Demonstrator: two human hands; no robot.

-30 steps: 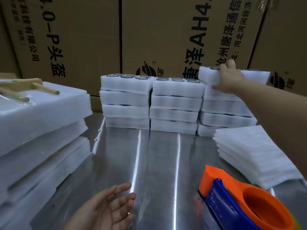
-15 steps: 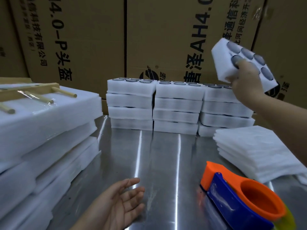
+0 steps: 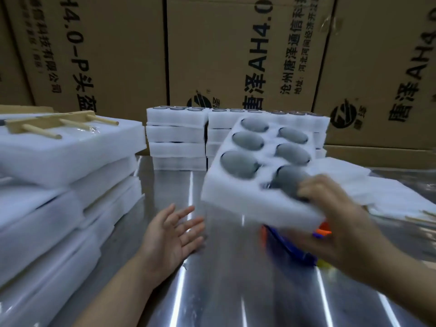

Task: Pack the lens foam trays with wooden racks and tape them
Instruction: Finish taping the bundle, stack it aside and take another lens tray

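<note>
Steel tabletop lies below; right hand fingers grip the tilted lens foam tray at its near corner, left hand spread open just left of them.

The left grip and right grip are bare hands. The left forearm and right forearm are bare too, as far as they show. The right grip is blurred.

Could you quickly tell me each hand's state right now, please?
Left hand: open, holding nothing.
Right hand: gripping the lens foam tray.
</note>
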